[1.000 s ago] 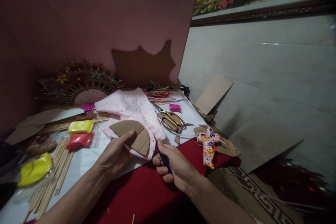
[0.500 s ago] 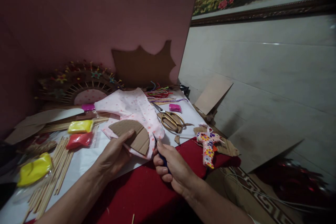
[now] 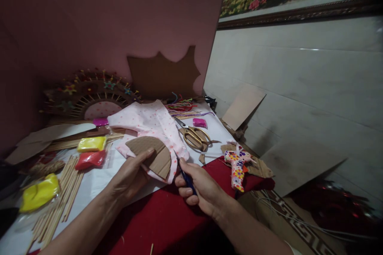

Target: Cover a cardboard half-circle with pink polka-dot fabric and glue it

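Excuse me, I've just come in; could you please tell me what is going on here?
A person's left hand grips a half-round piece of brown cardboard against white fabric with pink dots. The right hand holds a slim tool with a dark blue handle, its tip at the fabric's edge; whether it is cutting is hard to tell. A pair of scissors with gold-coloured handles lies beyond the right hand, untouched.

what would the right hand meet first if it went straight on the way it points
The right hand would likely meet the dotted cloth first, at its blue tool's tip; exact depth is unclear.
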`<state>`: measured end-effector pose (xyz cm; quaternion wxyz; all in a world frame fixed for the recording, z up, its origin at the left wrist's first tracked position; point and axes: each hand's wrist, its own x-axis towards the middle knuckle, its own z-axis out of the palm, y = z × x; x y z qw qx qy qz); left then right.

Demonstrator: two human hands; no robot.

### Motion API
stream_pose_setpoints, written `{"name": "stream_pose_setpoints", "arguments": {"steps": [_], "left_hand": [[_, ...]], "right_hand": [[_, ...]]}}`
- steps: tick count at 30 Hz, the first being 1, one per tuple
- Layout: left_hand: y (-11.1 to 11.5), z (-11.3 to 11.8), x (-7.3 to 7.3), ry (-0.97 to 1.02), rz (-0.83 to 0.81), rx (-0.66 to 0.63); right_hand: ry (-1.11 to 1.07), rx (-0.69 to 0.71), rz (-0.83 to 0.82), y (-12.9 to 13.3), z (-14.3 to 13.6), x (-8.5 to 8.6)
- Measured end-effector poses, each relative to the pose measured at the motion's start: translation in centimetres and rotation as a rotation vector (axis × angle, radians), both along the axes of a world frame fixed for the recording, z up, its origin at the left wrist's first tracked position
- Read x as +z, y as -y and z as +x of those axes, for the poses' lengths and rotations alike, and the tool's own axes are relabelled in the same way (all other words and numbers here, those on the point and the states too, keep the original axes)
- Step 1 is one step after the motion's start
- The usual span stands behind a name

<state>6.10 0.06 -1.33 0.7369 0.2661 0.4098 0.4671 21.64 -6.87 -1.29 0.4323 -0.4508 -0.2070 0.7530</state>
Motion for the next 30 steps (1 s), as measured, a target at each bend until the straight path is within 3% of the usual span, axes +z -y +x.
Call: {"name": "stream_pose_setpoints", "arguments": {"steps": [15,30], "left_hand": [[0.0,-0.1,0.1,-0.022,0.006,-0.032],[-0.1,-0.2,-0.2,-0.033,0.028,-0.055]], "right_hand": [[0.093,-0.057,0.045,0.4,-0.6,-0.3],[0.014,0.07,-0.014,-0.3,0.6,0.9]]}}
